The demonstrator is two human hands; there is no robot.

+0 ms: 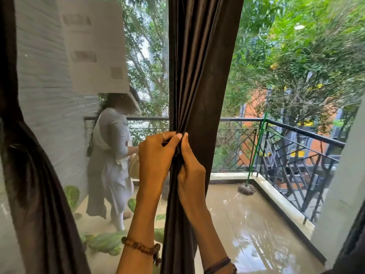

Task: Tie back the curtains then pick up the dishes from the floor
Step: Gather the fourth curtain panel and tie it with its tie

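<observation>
Both forearms rise from the bottom edge, cut off below the wrists. Left hand (156, 155) and right hand (190, 167) meet at the gathered middle of the dark brown curtain (199, 76), each grip pinching its folds, thumbs touching at the top; the fingers behind the cloth are hidden. A second curtain (29, 175) hangs bunched at the left edge. Through the mesh screen a person (110, 155) on the wet balcony floor (246, 224) looks hazy. A mop (246, 187) leans against the railing (296, 147). No dishes can be made out.
</observation>
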